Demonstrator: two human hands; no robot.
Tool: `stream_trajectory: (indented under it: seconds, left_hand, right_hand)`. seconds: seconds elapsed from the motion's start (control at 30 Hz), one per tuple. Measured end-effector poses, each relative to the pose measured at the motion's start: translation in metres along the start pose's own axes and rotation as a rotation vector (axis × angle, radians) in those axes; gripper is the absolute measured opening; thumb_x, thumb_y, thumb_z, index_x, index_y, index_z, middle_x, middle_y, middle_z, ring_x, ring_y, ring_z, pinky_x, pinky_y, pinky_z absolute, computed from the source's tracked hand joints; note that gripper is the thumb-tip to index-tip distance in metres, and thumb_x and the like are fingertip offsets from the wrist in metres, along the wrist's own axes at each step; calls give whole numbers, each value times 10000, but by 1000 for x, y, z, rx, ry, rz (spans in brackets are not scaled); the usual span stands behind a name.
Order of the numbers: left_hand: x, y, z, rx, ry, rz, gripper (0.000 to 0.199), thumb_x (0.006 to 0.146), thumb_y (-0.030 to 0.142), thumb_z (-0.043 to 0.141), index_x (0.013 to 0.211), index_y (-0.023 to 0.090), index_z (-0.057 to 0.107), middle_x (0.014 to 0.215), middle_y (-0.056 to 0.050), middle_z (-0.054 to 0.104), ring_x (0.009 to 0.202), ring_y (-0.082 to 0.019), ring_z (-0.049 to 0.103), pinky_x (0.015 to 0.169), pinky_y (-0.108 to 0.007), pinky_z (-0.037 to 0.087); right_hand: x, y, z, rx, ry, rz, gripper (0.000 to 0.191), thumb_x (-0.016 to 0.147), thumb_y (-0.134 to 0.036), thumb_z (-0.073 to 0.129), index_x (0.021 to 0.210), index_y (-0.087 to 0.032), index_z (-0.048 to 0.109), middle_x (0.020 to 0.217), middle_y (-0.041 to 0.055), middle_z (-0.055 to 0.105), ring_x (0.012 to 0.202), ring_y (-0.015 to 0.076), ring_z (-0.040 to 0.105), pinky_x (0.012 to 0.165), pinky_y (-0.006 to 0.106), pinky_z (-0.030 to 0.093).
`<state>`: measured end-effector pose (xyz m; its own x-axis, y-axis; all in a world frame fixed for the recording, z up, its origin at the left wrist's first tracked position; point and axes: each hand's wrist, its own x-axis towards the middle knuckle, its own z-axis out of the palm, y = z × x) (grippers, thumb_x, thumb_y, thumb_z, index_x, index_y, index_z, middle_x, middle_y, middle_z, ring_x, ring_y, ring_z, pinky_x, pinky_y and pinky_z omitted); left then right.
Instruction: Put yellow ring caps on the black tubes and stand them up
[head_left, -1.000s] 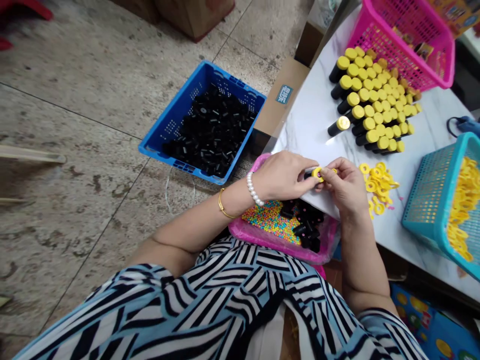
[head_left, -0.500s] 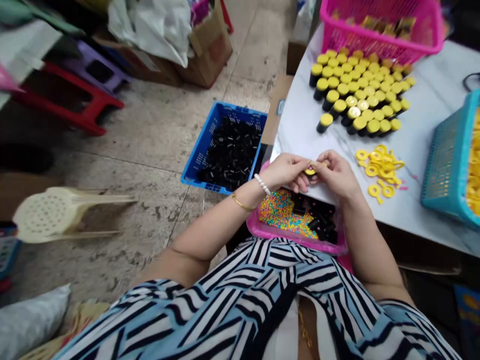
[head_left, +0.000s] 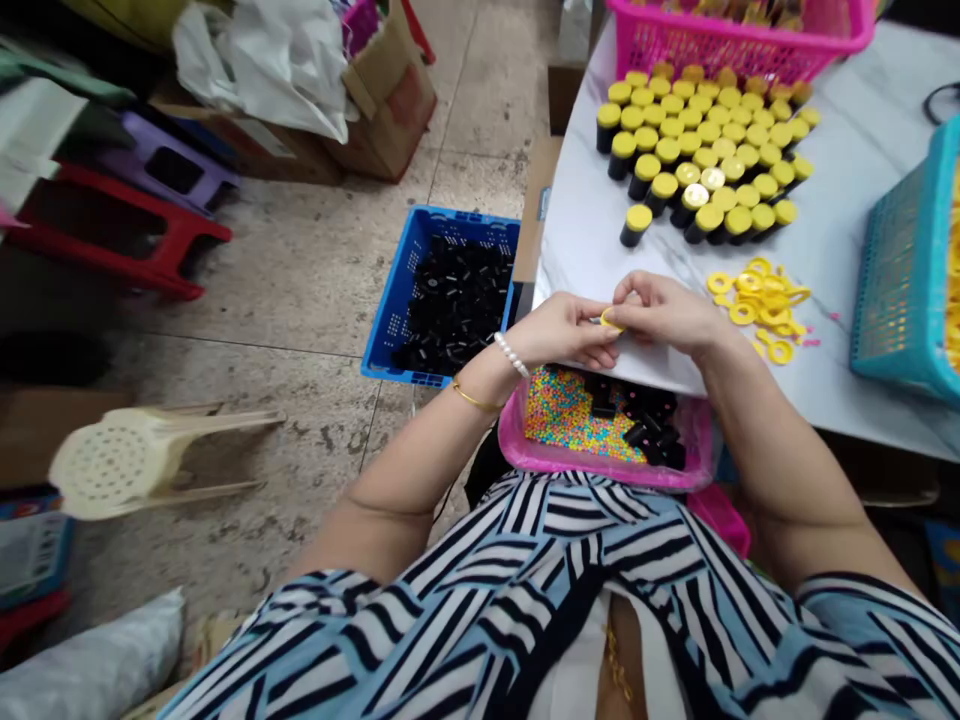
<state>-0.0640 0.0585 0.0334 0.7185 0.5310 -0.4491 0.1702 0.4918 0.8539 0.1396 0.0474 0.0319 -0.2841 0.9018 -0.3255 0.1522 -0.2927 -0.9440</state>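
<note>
My left hand (head_left: 574,332) and my right hand (head_left: 661,312) meet over the near edge of the white marbled table. Between their fingertips is a small round yellow cap (head_left: 609,318); my fingers hide anything beneath it. Both hands are closed on it. Right of my right hand lies a loose pile of yellow ring-shaped pieces with tabs (head_left: 757,290), with a few tiny pink bits (head_left: 811,342). Below my hands, a pink tray (head_left: 600,474) holds small multicoloured beads (head_left: 574,415) and several black cylinders (head_left: 660,430).
Many yellow-capped black tubes (head_left: 697,150) stand upright on the table (head_left: 840,200). Behind them is a pink basket (head_left: 742,48); a teal basket (head_left: 896,260) sits at right. On the floor are a blue crate (head_left: 390,300) of black parts, a cream stool (head_left: 112,455) and cardboard boxes (head_left: 386,110).
The camera view has shifted slightly, so the table appears higher. My fingers have shifted round the yellow piece, whose top with a pink spot showed before; now mainly its yellow edge shows.
</note>
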Motion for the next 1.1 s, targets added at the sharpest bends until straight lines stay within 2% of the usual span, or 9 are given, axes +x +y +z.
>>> stream_trajectory:
  seconds: [0.13,0.27,0.43,0.53,0.73,0.8,0.87,1.0,1.1]
  left_hand:
    - [1,0,-6,-14,-42,29,368,958,250,709,1310,146,687,925,-108,809,769,-135,779,775,-254,635]
    - [6,4,-14,-86,-175,-29,392,1000,474,636,1062,101,739,1015,-189,799,862,-205,794,832,-350,648]
    - [15,2,-8,-13,-4,-9,394,967,538,679,1074,159,691,849,-128,801,755,-185,773,752,-335,639]
    - [21,0,-6,86,5,57,383,997,508,631,1089,143,701,817,-128,790,751,-191,769,740,-340,631]
    - [15,7,-3,162,69,83,487,1069,526,447,1089,94,670,753,-136,746,619,-175,715,684,-353,602]
    - [7,0,-1,219,179,194,449,1068,537,454,1150,133,632,793,-99,742,578,-138,677,639,-308,566]
    - [-6,-20,1,329,401,342,381,1085,489,422,1163,167,609,814,-62,723,559,-101,626,600,-262,518]
    - [-35,-87,1,705,854,566,264,1041,415,523,1000,177,630,855,-46,698,749,-128,643,735,-283,539]
    - [-37,-133,-7,1071,774,516,236,1023,357,557,1018,154,678,1056,-125,715,960,-206,656,902,-373,554]
  right_hand:
    - [-5,2,9,-69,82,-41,338,778,-383,852,859,-238,557,517,-65,566,406,102,517,356,208,343]
    - [-15,9,11,-19,34,-86,383,843,-504,776,970,-244,525,588,-63,611,484,120,600,462,238,468]
    - [-16,16,9,-41,76,-130,445,815,-531,808,979,-248,506,626,-70,614,493,115,605,477,240,494]
    - [-15,17,7,-52,115,-165,423,816,-511,812,985,-259,518,599,-86,598,462,113,579,457,238,480]
    - [-27,13,14,-225,-1,-242,524,776,-419,838,1209,-253,594,664,-73,622,543,115,583,493,224,445]
    - [-27,18,15,-349,159,-316,419,770,-362,831,1119,-243,630,621,-80,591,509,101,534,482,218,388]
    - [-20,23,8,-472,418,-363,297,783,-333,798,1017,-228,650,583,-79,564,499,106,524,503,229,377]
    - [9,28,-22,-584,811,-347,276,802,-362,769,942,-201,594,596,-70,563,530,126,549,609,271,444]
    - [28,32,-41,-610,888,-325,356,894,-468,689,1053,-192,529,681,-48,601,596,149,595,702,315,478]
